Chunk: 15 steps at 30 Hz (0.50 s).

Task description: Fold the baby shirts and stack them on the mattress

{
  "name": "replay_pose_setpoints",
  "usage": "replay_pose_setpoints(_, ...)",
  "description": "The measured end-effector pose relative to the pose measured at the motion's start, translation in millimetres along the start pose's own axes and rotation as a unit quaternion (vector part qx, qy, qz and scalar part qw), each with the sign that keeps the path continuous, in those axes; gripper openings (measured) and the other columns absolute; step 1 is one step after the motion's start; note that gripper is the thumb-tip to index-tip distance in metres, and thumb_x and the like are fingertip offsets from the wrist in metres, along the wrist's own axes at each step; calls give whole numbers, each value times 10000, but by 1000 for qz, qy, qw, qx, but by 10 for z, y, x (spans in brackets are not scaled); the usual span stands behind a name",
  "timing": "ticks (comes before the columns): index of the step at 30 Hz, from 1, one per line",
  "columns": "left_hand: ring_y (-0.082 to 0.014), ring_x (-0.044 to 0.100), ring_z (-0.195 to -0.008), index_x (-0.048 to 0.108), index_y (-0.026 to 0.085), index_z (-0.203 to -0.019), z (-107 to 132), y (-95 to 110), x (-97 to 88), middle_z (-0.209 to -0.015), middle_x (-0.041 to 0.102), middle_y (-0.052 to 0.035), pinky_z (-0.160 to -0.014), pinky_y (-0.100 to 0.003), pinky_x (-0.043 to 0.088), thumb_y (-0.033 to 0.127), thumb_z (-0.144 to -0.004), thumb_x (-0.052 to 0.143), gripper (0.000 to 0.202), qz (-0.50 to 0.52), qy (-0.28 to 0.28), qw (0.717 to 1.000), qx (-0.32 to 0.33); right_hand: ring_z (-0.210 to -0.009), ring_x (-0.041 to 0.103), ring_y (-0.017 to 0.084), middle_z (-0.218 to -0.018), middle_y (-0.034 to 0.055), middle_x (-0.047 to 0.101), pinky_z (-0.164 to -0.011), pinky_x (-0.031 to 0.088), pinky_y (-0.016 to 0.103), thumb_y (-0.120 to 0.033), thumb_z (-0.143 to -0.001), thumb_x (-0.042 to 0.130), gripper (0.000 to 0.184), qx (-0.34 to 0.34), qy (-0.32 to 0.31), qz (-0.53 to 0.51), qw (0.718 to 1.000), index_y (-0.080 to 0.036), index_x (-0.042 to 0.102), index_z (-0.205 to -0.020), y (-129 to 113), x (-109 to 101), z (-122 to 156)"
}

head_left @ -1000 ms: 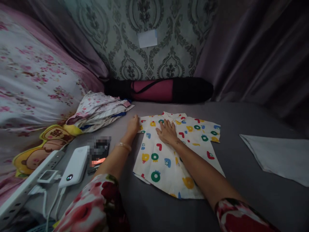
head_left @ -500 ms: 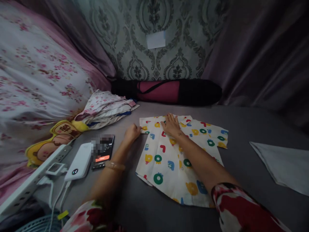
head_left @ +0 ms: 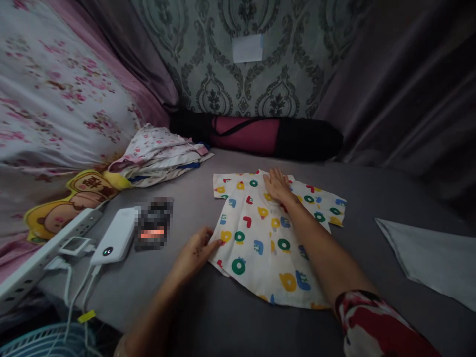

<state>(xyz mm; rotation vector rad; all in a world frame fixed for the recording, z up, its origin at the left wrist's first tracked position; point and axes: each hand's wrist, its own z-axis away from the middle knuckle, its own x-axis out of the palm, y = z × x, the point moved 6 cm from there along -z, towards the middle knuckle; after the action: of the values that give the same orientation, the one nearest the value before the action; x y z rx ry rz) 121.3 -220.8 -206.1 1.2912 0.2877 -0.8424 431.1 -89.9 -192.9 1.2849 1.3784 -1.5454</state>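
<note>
A grey sheet [head_left: 364, 191] spreads under everything, giving a broad flat surface on which cloth can lie smooth. Floral bedding [head_left: 74, 89] rises along the left side of the view, and a long black-and-maroon bag [head_left: 256, 136] lies along the far edge, at the foot of the wall, seemingly tucked there to leave the middle free. In that middle, the short-sleeved printed shirt [head_left: 253, 233] lies flat, its collar end away from the person and both sleeves out to the sides. To its right, well apart, is a folded pale cloth [head_left: 431, 258]; a heap of clothes [head_left: 159, 153] sits beyond it to the left, near the bedding. The right hand [head_left: 277, 186] rests open, fingers extended, on the shirt near the collar, probably to steady the fabric. The left hand [head_left: 197, 250] touches the side edge near the hem, thumb lying over the print; whether its fingers are closed on the cloth, I cannot tell. A white power bank [head_left: 117, 235] lies beside the power strip [head_left: 48, 253], presumably for its sockets, and next to it is a dark device [head_left: 152, 225], blurred.
</note>
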Motion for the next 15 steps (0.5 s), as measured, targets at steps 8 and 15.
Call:
replay_pose_setpoints(8,-182,545,-695,562,213,-1034,65,-133,-116,-741,600,6,-583,-267,355,560,-813,503,415,-40,30,999,-9,-1442,159,286,-1558,164,252,-1162,107,472,-458,-997,163,665,42,14,63,997,-26,279,-1490,454,218,22)
replay_pose_setpoints(15,-173,526,-658,613,179,-781,-53,-83,-179,-719,617,-22,-555,-261,329,655,-778,516,487,-49,-38,998,-15,-1450,136,287,-1571,167,219,-1161,87,502,-445,-1001,187,625,21,24,64,997,-75,292,-1494,321,134,-21)
